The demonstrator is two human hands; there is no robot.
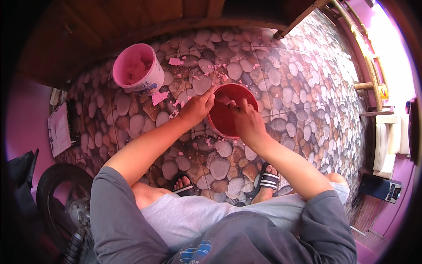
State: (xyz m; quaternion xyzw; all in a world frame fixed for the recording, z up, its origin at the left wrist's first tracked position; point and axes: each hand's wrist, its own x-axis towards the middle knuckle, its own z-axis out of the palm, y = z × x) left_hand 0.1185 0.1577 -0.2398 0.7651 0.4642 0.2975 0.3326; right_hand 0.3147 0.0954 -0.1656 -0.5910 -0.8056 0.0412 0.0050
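Observation:
A red bucket (225,115) stands on the floor in front of me, between my forearms. My left hand (198,107) is closed on the left side of its rim. Over the bucket's opening, my right hand (247,118) has its fingers curled and pressed together. A small pale pinkish shape (223,98) shows inside near those fingertips; whether I hold it is too dim to tell. Farther off to the left stands a white pail (150,82) with a pink inside and pink lumps (136,69) in it.
Pink flakes (160,97) lie scattered on the pebble-patterned floor (281,145) around both containers. A wooden cabinet (132,15) closes off the far side. A motorcycle wheel (63,193) is at the near left. At the right are a bamboo frame (367,53) and a dark blue box (379,188).

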